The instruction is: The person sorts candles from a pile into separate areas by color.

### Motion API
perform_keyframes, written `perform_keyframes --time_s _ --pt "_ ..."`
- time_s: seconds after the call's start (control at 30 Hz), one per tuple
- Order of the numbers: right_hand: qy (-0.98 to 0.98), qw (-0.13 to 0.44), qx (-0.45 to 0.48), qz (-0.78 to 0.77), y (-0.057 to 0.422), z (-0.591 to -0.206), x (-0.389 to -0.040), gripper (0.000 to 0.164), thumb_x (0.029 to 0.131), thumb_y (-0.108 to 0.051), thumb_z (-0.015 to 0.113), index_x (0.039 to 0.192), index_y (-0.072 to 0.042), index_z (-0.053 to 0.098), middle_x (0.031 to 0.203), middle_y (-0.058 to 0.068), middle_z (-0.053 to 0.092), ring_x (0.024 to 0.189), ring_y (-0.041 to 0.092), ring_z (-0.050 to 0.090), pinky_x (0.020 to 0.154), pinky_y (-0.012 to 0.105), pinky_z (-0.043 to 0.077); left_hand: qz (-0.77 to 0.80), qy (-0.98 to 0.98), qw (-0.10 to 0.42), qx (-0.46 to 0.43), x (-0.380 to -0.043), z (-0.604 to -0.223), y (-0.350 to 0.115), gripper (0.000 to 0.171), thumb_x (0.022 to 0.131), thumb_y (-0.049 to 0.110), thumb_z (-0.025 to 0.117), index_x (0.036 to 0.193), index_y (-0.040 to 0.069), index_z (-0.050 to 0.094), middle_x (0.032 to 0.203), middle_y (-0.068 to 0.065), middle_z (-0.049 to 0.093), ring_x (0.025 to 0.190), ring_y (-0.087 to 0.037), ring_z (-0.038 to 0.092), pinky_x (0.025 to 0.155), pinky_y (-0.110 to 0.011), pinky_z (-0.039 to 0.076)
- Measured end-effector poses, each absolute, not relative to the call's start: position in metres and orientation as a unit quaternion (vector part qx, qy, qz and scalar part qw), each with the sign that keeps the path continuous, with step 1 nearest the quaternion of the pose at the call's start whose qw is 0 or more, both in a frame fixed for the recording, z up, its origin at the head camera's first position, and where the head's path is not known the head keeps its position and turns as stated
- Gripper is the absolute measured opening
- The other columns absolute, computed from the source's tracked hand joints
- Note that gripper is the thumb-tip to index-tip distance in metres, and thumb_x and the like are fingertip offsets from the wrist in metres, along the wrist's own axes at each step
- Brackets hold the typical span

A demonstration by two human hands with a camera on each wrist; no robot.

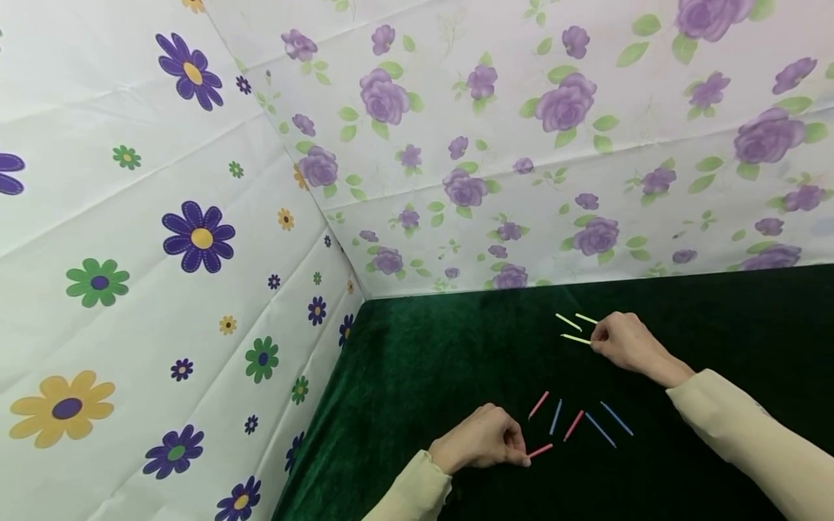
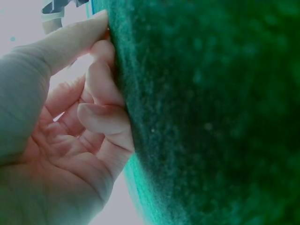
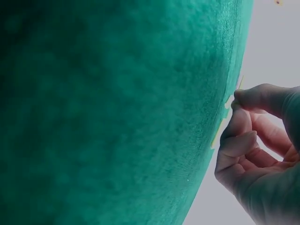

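Note:
My left hand [image 1: 482, 438] is low over the dark green cloth, pinching one end of a thin red candle-like stick [image 1: 542, 450] between thumb and index finger. In the left wrist view the hand [image 2: 84, 103] rests against the cloth with its other fingers curled. Farther off, my right hand [image 1: 630, 346] pinches the near end of a thin yellow stick [image 1: 576, 339]. Two more yellow sticks, one at the left [image 1: 568, 322] and one behind [image 1: 586, 318], lie close by its fingertips. The right wrist view shows thumb and index finger of this hand [image 3: 258, 140] meeting at the cloth.
Between the hands lie two other red sticks [image 1: 538, 405] and three blue sticks [image 1: 600, 430], spread at various angles. Green velvety cloth [image 1: 417, 362] covers the surface. White flowered sheets rise at the left [image 1: 143, 289] and along the back [image 1: 430, 239].

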State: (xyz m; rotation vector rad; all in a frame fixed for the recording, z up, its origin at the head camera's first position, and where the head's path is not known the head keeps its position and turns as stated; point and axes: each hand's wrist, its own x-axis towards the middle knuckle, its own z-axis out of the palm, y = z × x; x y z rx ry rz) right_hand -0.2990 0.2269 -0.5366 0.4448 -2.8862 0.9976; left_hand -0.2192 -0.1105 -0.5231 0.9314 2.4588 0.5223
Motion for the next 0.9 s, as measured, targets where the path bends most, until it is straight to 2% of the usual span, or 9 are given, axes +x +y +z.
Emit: perform_keyframes --time_s 0.37,0.9 --pt "-0.94 0.006 0.13 0.316 0.2298 -0.5365 -0.3062 0.012 0.095 -0.006 0.071 0.089 -0.006 0.082 0.087 0.007 0.077 0.07 0.014 0.06 0.066 0.034 0.051 0.193 0.893 0.232 0.333 -0.2192 -0.5219 -0.111 0.016 0.095 0.028 0.087 0.082 0.023 0.079 0.069 0.019 0.063 0.058 0.004 0.053 0.056 -0.016 0.047" --pt "-0.94 0.004 0.132 0.315 0.234 -0.5376 -0.3083 0.012 0.094 -0.007 0.072 0.088 -0.008 0.082 0.087 0.007 0.076 0.071 0.015 0.06 0.067 0.033 0.052 0.194 0.894 0.239 0.326 -0.2197 -0.5217 -0.1107 0.017 0.095 0.027 0.087 0.081 0.024 0.078 0.07 0.02 0.063 0.059 0.004 0.055 0.058 -0.017 0.049"
